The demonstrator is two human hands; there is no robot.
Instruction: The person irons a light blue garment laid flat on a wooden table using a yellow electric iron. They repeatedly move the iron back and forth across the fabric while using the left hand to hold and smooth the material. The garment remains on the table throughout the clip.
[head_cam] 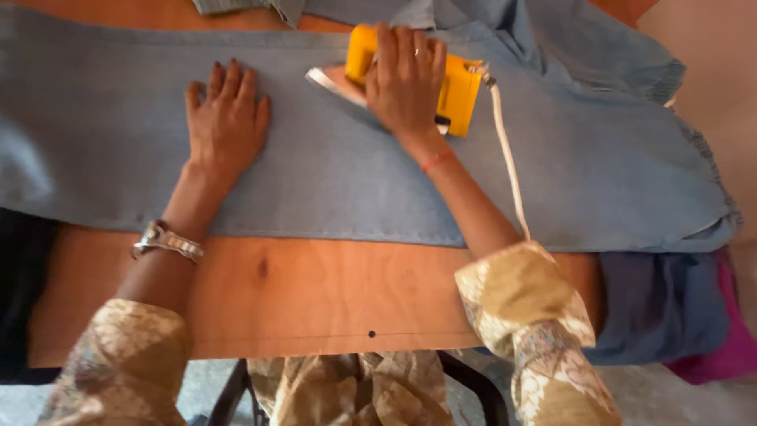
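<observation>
**Pressing a blue garment on a wooden board: iron mid-stroke**

Nearest the viewer, the bare edge of the wooden board [315, 292] runs across the frame, with a stack of folded cloth [670, 312] (dark blue over magenta) at its right end. Beyond it, the blue garment [355, 173] lies spread flat along the board. The left hand [227, 118] rests on the cloth palm down, fingers extended and holding nothing, just left of the iron. The right hand [406, 79] is closed over the handle of the yellow electric iron [418, 79], whose soleplate tip points left and sits on the fabric; its white cord [509, 166] trails back toward the sleeve. Farthest, a bunched section of garment [568, 39] awaits. The step in hand appears to be smoothing; the next stroke likely calls for keeping the cloth taut ahead of the soleplate.
</observation>
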